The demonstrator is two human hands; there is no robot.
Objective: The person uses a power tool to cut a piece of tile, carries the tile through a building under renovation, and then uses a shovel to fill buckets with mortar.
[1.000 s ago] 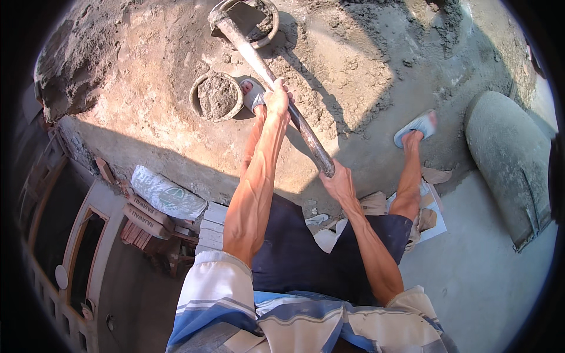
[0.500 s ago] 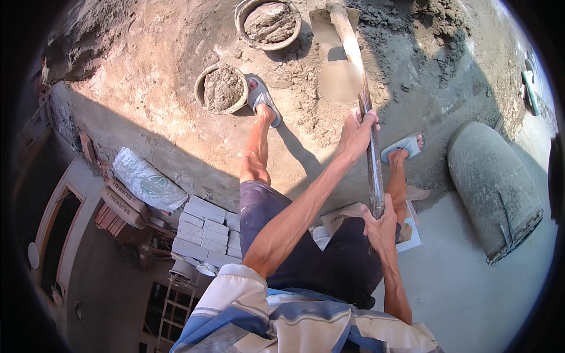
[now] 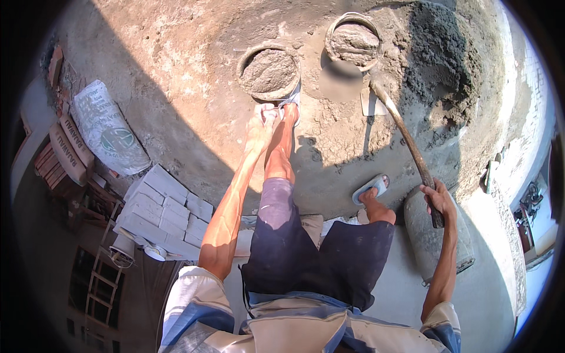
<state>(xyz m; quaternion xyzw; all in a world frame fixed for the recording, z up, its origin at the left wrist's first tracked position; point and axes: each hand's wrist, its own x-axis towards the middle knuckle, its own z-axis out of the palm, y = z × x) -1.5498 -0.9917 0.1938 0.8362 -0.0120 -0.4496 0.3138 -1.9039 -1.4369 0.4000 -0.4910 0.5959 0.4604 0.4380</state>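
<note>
My right hand [image 3: 440, 199] is closed around the wooden handle of a hoe [image 3: 407, 134], close to its butt end. The hoe slants away to the left, its flat blade lying on the mortar-covered ground. My left hand [image 3: 263, 120] is off the handle, beside my left foot and just short of the near rim of a round bucket [image 3: 241, 66] filled with wet mortar [image 3: 271, 72]. Its fingers are curled; whether they grip anything is not visible. A second mortar-filled bucket [image 3: 379, 52] stands farther off to the right, near the hoe blade.
A dark mound of wet mortar [image 3: 438, 59] lies at the far right. A grey, cement-crusted barrel-like container [image 3: 421, 247] is beneath my right forearm. Stacked pale blocks [image 3: 162, 209], a white sack [image 3: 110, 129], brown bags [image 3: 70, 150] and a ladder [image 3: 101, 288] stand at the left.
My left hand has let go of the hoe handle and moved left to the nearer bucket. My right hand has swung right, still holding the hoe. The view has shifted too.
</note>
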